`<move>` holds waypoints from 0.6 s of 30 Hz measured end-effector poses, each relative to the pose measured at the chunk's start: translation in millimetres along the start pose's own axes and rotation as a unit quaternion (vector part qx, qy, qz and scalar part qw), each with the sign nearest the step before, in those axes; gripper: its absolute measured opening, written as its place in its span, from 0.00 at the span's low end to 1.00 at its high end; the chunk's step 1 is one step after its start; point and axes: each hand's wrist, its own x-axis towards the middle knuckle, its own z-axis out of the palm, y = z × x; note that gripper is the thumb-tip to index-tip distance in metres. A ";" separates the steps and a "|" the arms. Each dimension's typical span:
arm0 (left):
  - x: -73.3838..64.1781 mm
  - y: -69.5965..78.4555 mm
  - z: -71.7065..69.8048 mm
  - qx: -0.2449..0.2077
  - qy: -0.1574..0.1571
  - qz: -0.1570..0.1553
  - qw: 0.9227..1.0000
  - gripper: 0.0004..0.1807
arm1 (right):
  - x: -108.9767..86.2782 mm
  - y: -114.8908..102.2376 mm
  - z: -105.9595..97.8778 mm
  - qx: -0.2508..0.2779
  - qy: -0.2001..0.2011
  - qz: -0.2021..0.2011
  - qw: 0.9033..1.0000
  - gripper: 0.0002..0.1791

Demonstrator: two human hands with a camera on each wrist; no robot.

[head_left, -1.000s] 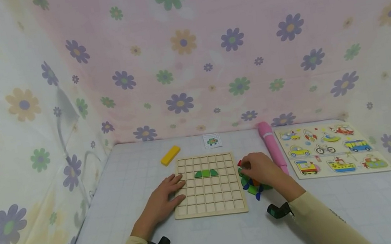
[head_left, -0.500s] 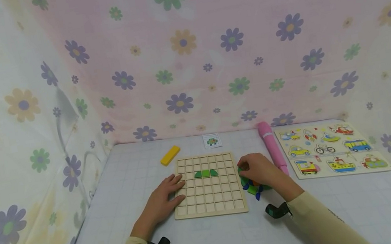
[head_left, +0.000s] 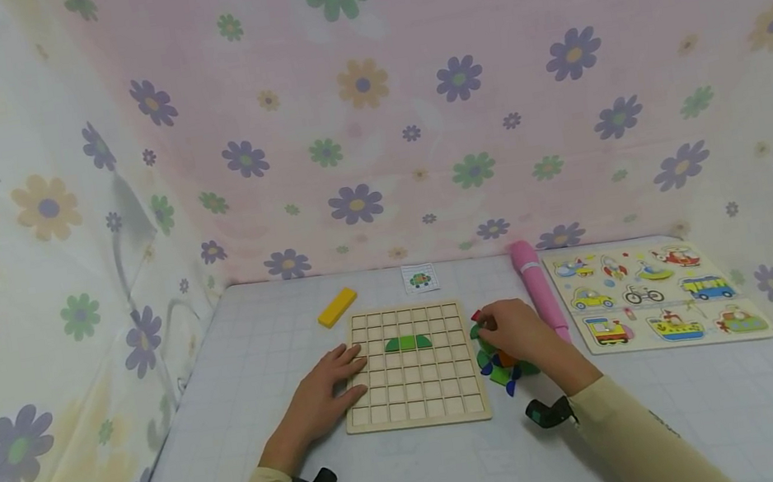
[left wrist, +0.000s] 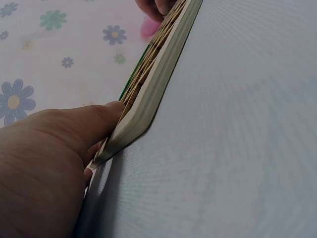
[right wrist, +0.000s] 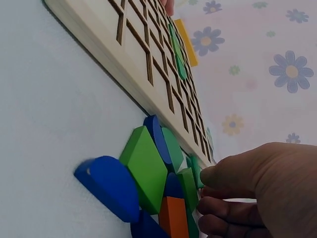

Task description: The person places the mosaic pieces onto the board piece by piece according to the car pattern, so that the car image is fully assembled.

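In the head view, a wooden grid board (head_left: 413, 394) lies in front of me, with a short green row of blocks (head_left: 408, 343) set in its upper part. My left hand (head_left: 321, 391) rests on the board's left edge, fingers spread; its thumb (left wrist: 106, 119) presses the rim in the left wrist view. Beside the board's right edge, my right hand (head_left: 518, 334) pinches a dark green block (right wrist: 196, 173) between thumb and fingers. Around it lie a lime-green block (right wrist: 144, 166), a blue rounded block (right wrist: 111, 186) and an orange block (right wrist: 173, 218). The hand hides part of this pile.
A small picture card (head_left: 420, 277) lies behind the board, and a yellow bar (head_left: 337, 307) is at its upper left. Farther right are a pink rolled item (head_left: 539, 289) and a vehicle picture puzzle (head_left: 657, 292). A red block (head_left: 476, 315) sits by the right fingers.
My right hand shifts slightly left over the pile, then back right, uncovering the red block and more green again. The left hand and board stay still.
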 end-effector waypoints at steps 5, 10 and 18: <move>-0.3 0.2 -0.3 0.004 0.003 0.000 1.000 0.29 | 0.7 1.7 -0.5 0.005 -0.004 -0.011 1.000 0.13; -0.4 1.1 -1.3 0.005 0.007 0.006 1.000 0.29 | 3.4 2.4 -1.5 0.010 -0.013 -0.023 1.000 0.15; 0.3 1.0 -3.1 -0.002 -0.012 -0.004 1.000 0.30 | 7.0 3.6 -5.5 -0.015 -0.028 -0.040 0.999 0.14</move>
